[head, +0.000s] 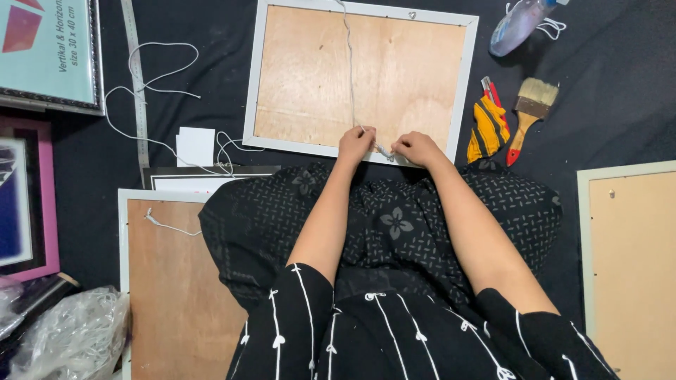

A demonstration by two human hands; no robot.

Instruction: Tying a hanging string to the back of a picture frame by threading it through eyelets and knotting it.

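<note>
A white picture frame (253, 84) lies face down on the black cloth, its plywood back (394, 77) up. A thin white string (349, 63) runs down across the board to the frame's near edge. My left hand (355, 143) and my right hand (417, 147) meet at that near edge, both pinching the string's end between fingertips. The hands are a few centimetres apart, with a short stretch of string between them. My forearms reach out over my lap in dark patterned fabric.
Another face-down frame (165, 281) lies at my left and a third (630, 267) at my right. A paintbrush (529, 112), a folded yellow striped cloth (488, 127), a spray bottle (517, 24), a metal ruler (136, 84), loose string (151, 70), white cards (195, 146) and framed pictures (49, 53) surround the frame.
</note>
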